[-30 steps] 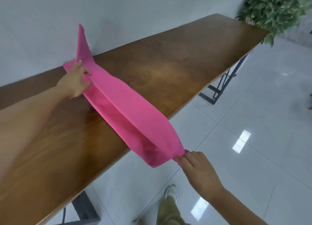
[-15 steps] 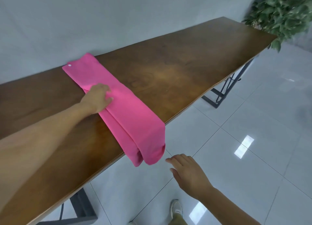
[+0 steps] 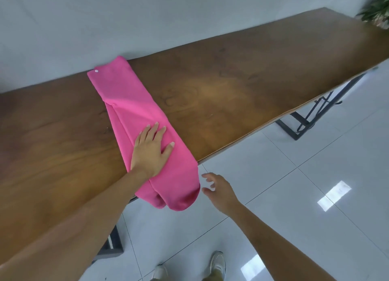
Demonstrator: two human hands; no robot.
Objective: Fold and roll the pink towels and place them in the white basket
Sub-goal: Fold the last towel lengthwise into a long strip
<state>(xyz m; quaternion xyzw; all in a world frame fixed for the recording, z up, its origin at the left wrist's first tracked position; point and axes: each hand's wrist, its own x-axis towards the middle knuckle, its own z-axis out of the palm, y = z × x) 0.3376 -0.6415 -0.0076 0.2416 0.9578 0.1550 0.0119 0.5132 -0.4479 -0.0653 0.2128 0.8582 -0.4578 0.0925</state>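
A pink towel [image 3: 126, 99], folded into a long strip, lies across the brown wooden table [image 3: 242, 87] from the wall side to the front edge. Its near end hangs over the edge. My left hand [image 3: 150, 152] lies flat on the strip near the front edge, fingers straight and spread. My right hand [image 3: 217, 188] hovers just right of the hanging end, fingers relaxed, holding nothing. No white basket is in view.
A grey wall runs behind the table. A green plant [image 3: 376, 9] stands at the far right end. Black metal table legs [image 3: 305, 120] rise from the glossy white tiled floor. My shoes [image 3: 217, 266] show at the bottom.
Both hands let go of the stretched towel, which dropped flat onto the table. My left hand slid along the strip toward the front edge. My right hand came closer to the hanging end.
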